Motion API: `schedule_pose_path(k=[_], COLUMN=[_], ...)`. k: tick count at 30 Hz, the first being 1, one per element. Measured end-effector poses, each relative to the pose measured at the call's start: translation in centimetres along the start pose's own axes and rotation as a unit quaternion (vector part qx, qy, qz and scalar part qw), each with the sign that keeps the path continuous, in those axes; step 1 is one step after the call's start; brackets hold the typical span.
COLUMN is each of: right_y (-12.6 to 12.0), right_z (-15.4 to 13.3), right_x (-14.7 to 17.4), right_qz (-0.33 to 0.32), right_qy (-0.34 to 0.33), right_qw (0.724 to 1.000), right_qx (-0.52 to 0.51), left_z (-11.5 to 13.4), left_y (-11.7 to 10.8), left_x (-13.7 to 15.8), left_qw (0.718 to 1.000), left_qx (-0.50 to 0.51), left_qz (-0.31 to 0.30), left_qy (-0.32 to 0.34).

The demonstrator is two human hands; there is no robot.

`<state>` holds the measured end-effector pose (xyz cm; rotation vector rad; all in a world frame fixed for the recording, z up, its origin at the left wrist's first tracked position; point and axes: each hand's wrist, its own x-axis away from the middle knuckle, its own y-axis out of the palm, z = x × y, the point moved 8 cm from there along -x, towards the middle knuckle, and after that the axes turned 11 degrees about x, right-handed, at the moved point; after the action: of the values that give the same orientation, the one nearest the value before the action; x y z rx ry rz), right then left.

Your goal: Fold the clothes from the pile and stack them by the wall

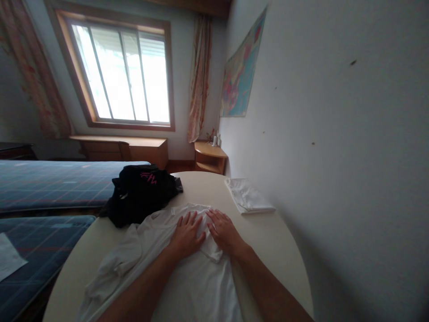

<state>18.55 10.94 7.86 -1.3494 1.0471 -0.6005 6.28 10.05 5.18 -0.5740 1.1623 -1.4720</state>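
Observation:
A white shirt point(201, 281) is spread over the round table, its near end running out of the bottom of the view. My left hand point(188, 235) lies flat on the upper part of the shirt, fingers spread. Beside it my right hand point(224, 230) rests on the cloth near its right edge, fingers stretched out. Neither hand grips anything. Under the hands a flap of the white fabric lies folded over, its corner showing below the right hand. Wrinkled cloth bunches to the left of my left forearm.
The round cream table point(281, 250) carries a black garment point(140, 192) with pink lettering at its far left and a folded white cloth point(250, 197) at its right. A wall point(335, 179) stands close on the right. Blue plaid mattresses point(67, 183) lie to the left.

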Motion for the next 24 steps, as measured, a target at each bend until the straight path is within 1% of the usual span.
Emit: schedule_pose_path(k=[2, 4, 6, 8, 10, 12, 14, 15, 17, 19, 21, 22, 24], right_y=[0.7, 1.0, 0.8, 0.5, 0.1, -0.1, 0.1, 0.3, 1.2, 2.2, 2.9, 3.2, 3.4], right_z=[0.6, 1.2, 1.5, 1.6, 1.2, 0.2, -0.9, -1.3, -1.5, -1.5, -1.4, -1.3, -1.0], right_x=[-0.2, -0.2, -0.1, -0.1, -0.2, -0.4, -0.5, -0.5, -0.2, 0.1, 0.3, 0.3, 0.3], right_qz=[-0.014, -0.023, -0.017, -0.003, 0.016, 0.036, 0.043, 0.04, 0.023, 0.0, -0.02, -0.028, -0.038], right_qy=[0.025, 0.064, 0.096, 0.113, 0.109, 0.077, 0.048, 0.048, 0.075, 0.103, 0.105, 0.102, 0.097], right_qw=[1.0, 0.998, 0.995, 0.993, 0.994, 0.996, 0.995, 0.993, 0.988, 0.986, 0.989, 0.991, 0.993], right_qx=[0.002, 0.013, 0.024, 0.026, 0.015, -0.017, -0.07, -0.098, -0.133, -0.129, -0.1, -0.083, -0.053], left_z=[0.1, 0.0, 0.1, 0.2, 0.3, 0.5, 0.6, 0.6, 0.7, 0.7, 0.5, 0.2, -0.7], left_y=[0.0, 0.0, 0.1, 0.2, 0.4, 0.6, 1.0, 1.2, 1.6, 1.9, 1.7, 1.2, -0.6], left_x=[0.1, 0.1, 0.1, 0.0, -0.2, -0.4, -0.7, -0.9, -1.3, -1.9, -2.5, -2.8, -3.1], left_qw=[1.0, 1.0, 1.0, 1.0, 1.0, 1.0, 1.0, 0.999, 0.998, 0.996, 0.994, 0.995, 0.998], left_qx=[0.003, 0.002, -0.001, -0.004, -0.005, -0.005, -0.006, -0.008, -0.009, -0.003, 0.002, -0.002, -0.022], left_qz=[-0.003, -0.008, -0.009, -0.008, -0.008, -0.013, -0.026, -0.036, -0.062, -0.088, -0.102, -0.097, -0.065], left_qy=[-0.002, -0.008, -0.011, -0.008, -0.003, -0.001, -0.001, 0.001, 0.011, 0.024, 0.03, 0.028, 0.015])
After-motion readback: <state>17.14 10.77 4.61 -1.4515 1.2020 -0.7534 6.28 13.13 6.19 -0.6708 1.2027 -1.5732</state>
